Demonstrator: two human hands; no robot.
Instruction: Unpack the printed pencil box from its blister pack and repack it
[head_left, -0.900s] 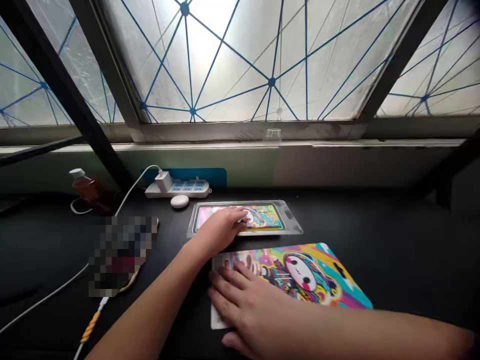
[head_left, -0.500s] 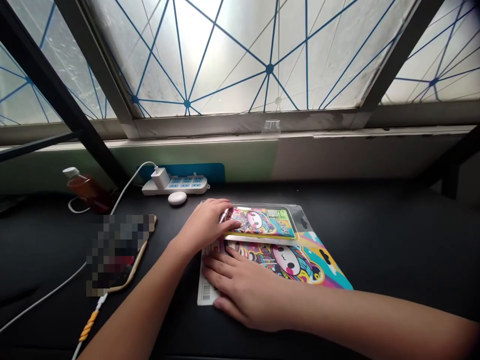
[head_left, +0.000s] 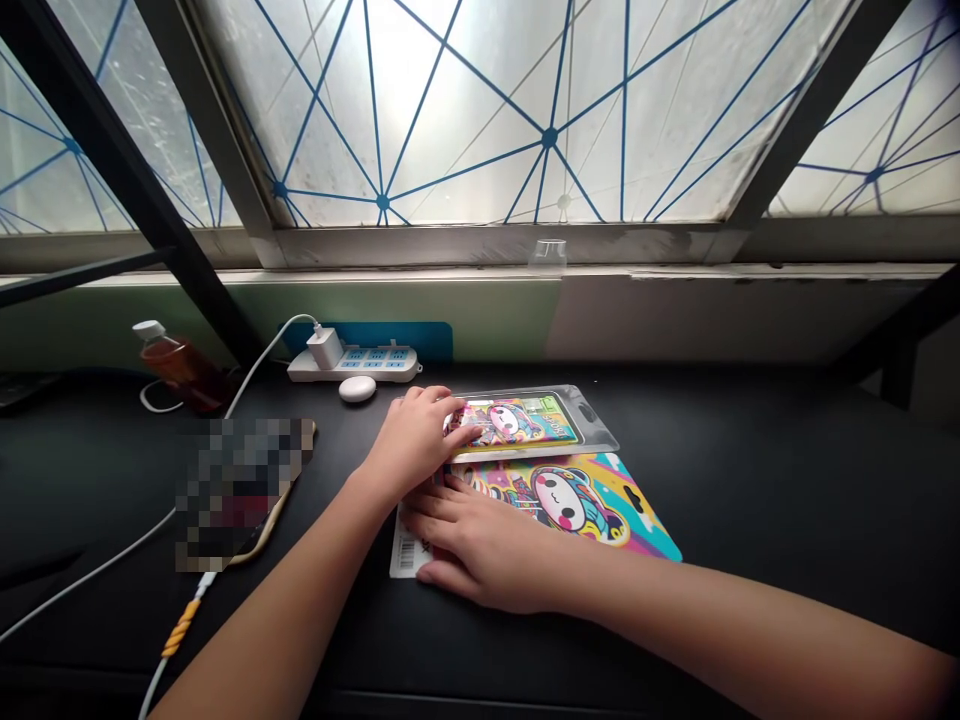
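Note:
My left hand (head_left: pixel 417 432) grips the left end of a clear plastic blister shell (head_left: pixel 598 432), thumb on top of it. Inside the shell lies a colourful packet (head_left: pixel 517 422) printed with a cartoon figure; its left end is hidden by my fingers. Directly in front of the shell is a printed backing card (head_left: pixel 570 500) with the same cartoon, a barcode at its left corner and a hang hole on the right. My right hand (head_left: pixel 480 550) lies flat on the card's left part, fingers stretched out and pointing left, covering some of the print.
On the black tabletop (head_left: pixel 750 480), a phone (head_left: pixel 244 490) with a charging cable (head_left: pixel 180 628) lies to the left. Behind are a tilted bottle (head_left: pixel 184 370), a white power strip (head_left: pixel 375 364) and a small white oval case (head_left: pixel 357 389). A clear cup (head_left: pixel 550 252) stands at the window ledge.
The blister shell, with my left hand on it, has shifted slightly away from me relative to the card, so less of the card lies under it. My right hand stays on the card.

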